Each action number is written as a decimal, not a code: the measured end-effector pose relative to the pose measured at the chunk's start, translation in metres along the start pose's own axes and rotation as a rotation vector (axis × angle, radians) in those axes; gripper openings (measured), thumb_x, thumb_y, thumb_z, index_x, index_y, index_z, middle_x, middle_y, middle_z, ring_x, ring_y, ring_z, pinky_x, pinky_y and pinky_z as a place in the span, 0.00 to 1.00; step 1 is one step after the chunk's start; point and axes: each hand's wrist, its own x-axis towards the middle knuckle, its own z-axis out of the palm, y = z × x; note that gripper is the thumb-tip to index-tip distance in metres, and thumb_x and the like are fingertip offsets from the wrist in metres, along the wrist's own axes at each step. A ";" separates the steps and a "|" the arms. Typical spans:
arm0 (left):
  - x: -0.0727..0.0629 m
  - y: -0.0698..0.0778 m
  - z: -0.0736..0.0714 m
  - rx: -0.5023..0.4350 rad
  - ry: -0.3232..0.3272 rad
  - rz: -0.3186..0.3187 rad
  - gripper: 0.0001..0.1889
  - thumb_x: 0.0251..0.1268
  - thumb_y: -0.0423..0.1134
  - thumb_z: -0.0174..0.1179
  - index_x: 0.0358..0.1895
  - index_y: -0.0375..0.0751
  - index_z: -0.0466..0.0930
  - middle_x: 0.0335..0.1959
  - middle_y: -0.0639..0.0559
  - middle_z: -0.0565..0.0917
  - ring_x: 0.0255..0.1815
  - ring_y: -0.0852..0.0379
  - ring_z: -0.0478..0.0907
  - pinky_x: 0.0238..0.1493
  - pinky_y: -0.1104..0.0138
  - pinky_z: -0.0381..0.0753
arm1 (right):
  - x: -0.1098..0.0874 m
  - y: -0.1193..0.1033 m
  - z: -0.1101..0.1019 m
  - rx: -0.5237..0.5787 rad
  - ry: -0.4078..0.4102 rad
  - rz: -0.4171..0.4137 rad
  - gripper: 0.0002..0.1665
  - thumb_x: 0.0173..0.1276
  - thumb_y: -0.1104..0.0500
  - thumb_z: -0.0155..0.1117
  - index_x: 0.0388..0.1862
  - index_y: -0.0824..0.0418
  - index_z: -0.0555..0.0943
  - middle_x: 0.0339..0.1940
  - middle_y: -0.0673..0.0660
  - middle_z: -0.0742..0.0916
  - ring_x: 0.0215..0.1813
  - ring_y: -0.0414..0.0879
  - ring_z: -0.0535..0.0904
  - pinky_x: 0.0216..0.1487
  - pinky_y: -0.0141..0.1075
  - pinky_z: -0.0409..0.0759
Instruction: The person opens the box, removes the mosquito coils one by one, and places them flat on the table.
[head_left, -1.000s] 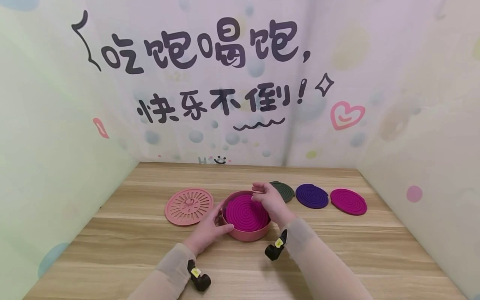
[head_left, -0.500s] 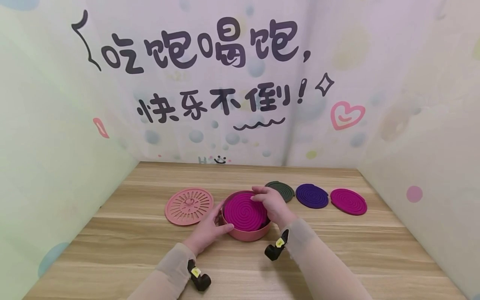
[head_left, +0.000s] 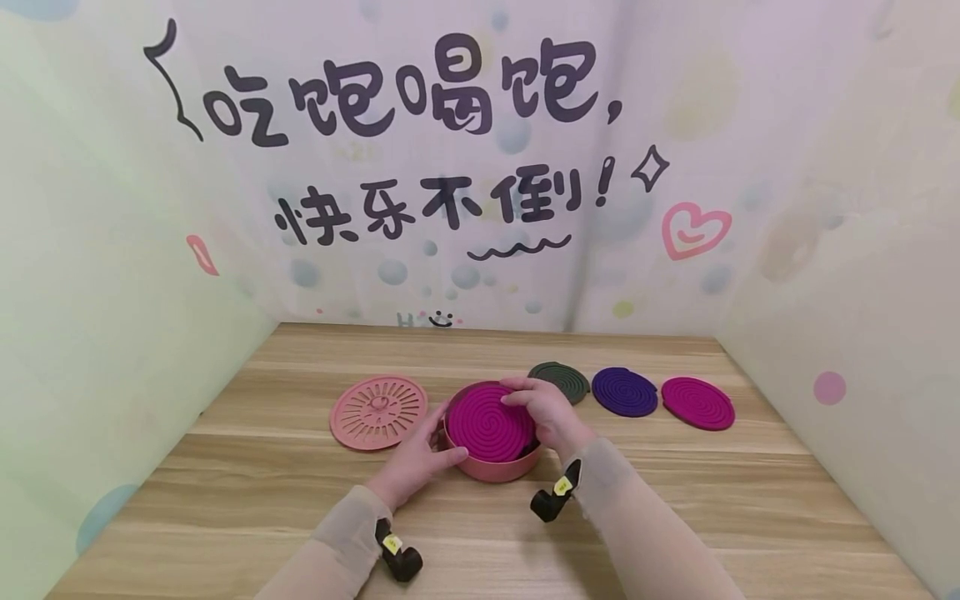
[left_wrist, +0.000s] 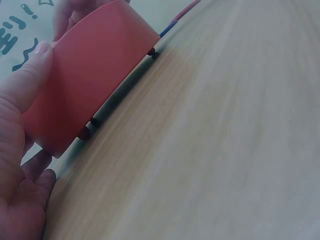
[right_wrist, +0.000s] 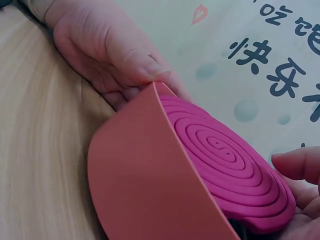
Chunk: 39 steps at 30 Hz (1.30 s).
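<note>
A round salmon-pink box (head_left: 495, 472) stands on the wooden table, its top uncovered. My left hand (head_left: 416, 468) grips the box's left wall, thumb over the near rim; the left wrist view shows fingers (left_wrist: 37, 167) low on its outside. Inside the opening lies a magenta spiral coaster (head_left: 489, 422). The right wrist view shows the coaster (right_wrist: 220, 150) tilted, with its far edge raised above the rim. My right hand (head_left: 553, 412) pinches that raised edge, thumb on top and fingers beneath. Something dark shows under the coaster; its shape is mostly hidden.
A pink slotted lid (head_left: 380, 403) with a knob lies left of the box. To the right lie a dark green spiral coaster (head_left: 570, 385), a purple one (head_left: 624, 392) and another magenta one (head_left: 697, 403). A printed cloth wall (head_left: 465, 292) closes off the back.
The magenta coaster in the box has shifted slightly left, and a dark gap shows at its right. My right hand has come down a little onto its edge. The left hand stays put.
</note>
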 end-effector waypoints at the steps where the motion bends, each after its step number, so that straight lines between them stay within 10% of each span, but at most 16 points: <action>1: 0.000 0.000 0.000 -0.002 -0.002 0.002 0.49 0.55 0.46 0.71 0.76 0.46 0.51 0.74 0.46 0.60 0.74 0.48 0.54 0.73 0.55 0.52 | 0.000 -0.001 -0.001 -0.012 -0.004 0.000 0.23 0.62 0.71 0.61 0.57 0.65 0.80 0.52 0.60 0.83 0.46 0.45 0.81 0.43 0.33 0.81; 25: 0.001 -0.002 0.000 -0.022 -0.006 -0.017 0.48 0.55 0.45 0.71 0.76 0.50 0.51 0.74 0.48 0.60 0.74 0.49 0.54 0.72 0.54 0.53 | 0.001 -0.004 -0.013 -0.105 -0.191 0.003 0.37 0.59 0.77 0.59 0.67 0.62 0.67 0.58 0.64 0.79 0.44 0.49 0.82 0.37 0.40 0.84; 39: 0.000 -0.001 -0.001 -0.025 0.003 -0.013 0.46 0.55 0.43 0.71 0.76 0.51 0.53 0.74 0.48 0.60 0.75 0.47 0.53 0.72 0.52 0.54 | 0.003 -0.001 -0.015 -0.071 -0.163 0.012 0.32 0.59 0.77 0.59 0.63 0.64 0.71 0.53 0.62 0.80 0.40 0.47 0.82 0.36 0.37 0.84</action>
